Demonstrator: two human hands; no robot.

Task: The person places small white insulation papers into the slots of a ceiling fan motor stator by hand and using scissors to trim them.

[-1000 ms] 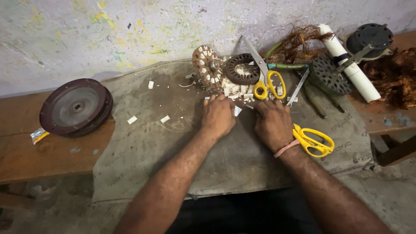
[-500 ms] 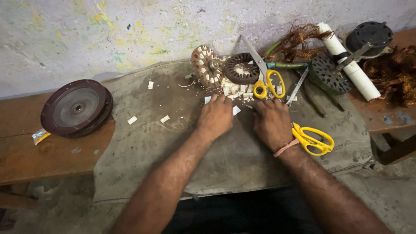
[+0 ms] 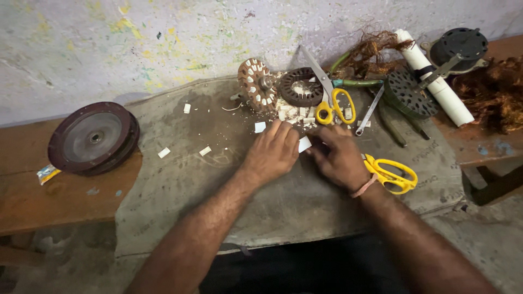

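Observation:
My left hand [image 3: 272,153] and my right hand [image 3: 341,159] rest close together on a grey cloth [image 3: 218,179]. Their fingertips meet on a small white paper piece [image 3: 304,144], which both seem to pinch. Just beyond the fingers lies a pile of white paper scraps [image 3: 293,112]. Behind it are a dark ring-shaped stator core [image 3: 301,87] and a round winding wheel with white slots [image 3: 257,84]. One pair of yellow-handled scissors [image 3: 338,104] lies on the pile. Another pair [image 3: 391,175] sits beside my right wrist.
A dark round disc [image 3: 92,136] sits on the wooden bench [image 3: 49,201] at left. At right are a white roll [image 3: 435,79], a black perforated cover [image 3: 407,92], a motor housing [image 3: 463,43] and copper wire tangles [image 3: 493,92]. White scraps [image 3: 164,153] dot the cloth.
Both hands stay almost in place over the cloth. Their fingers have closed in a little on the white piece between them.

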